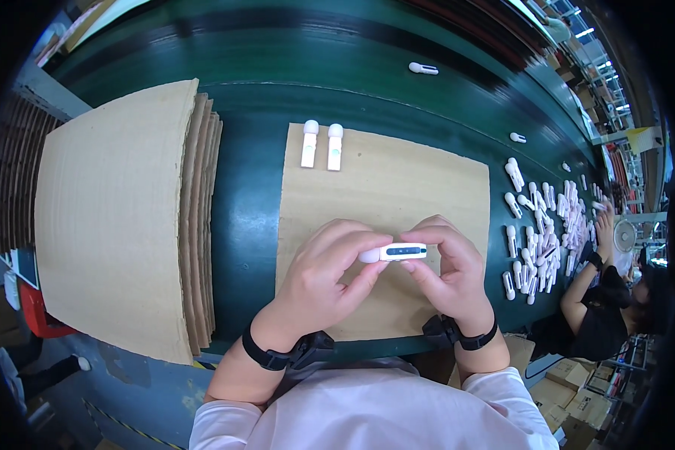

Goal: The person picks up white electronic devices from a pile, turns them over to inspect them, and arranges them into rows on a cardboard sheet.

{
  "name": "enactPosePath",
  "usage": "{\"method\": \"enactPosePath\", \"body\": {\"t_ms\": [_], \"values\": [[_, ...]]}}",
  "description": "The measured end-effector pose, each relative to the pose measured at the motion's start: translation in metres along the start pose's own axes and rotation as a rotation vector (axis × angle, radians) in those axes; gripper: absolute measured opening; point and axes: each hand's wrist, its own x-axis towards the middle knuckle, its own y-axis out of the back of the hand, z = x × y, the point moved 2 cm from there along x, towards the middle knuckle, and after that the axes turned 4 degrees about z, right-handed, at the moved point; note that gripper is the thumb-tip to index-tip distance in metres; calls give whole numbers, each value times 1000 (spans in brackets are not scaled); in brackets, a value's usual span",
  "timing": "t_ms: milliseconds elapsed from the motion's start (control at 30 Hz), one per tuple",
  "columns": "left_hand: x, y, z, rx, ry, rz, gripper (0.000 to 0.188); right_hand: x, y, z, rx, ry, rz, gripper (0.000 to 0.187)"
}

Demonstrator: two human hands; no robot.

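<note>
A small white handheld device (403, 252) with a rounded, pale pinkish end and a dark oblong panel lies level between my hands, above the cardboard sheet (397, 184). My left hand (319, 270) pinches it near the rounded end with thumb and fingertips. At the square end my right hand (454, 270) grips it the same way. Two similar white devices, a left one (309, 144) and a right one (335, 148), rest side by side at the sheet's far left corner, rounded ends pointing away from me.
Tall stacked cardboard sheets (112, 217) stand at the left on the green work surface (247, 187). Many similar devices (536, 247) lie heaped at the right, where a co-worker's hand (604, 227) reaches in. A single device (423, 68) lies farther back.
</note>
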Motion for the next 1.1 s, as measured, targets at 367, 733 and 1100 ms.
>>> {"method": "enactPosePath", "body": {"t_ms": [367, 733, 1100], "values": [[-2, -4, -4, -10, 11, 27, 28, 0, -5, -4, 43, 53, 71, 23], [-4, -6, -13, 373, 172, 31, 31, 46, -3, -2, -219, 225, -78, 23], [-11, -7, -20, 522, 251, -76, 28, 69, -30, 43, -581, 447, -92, 20]]}}
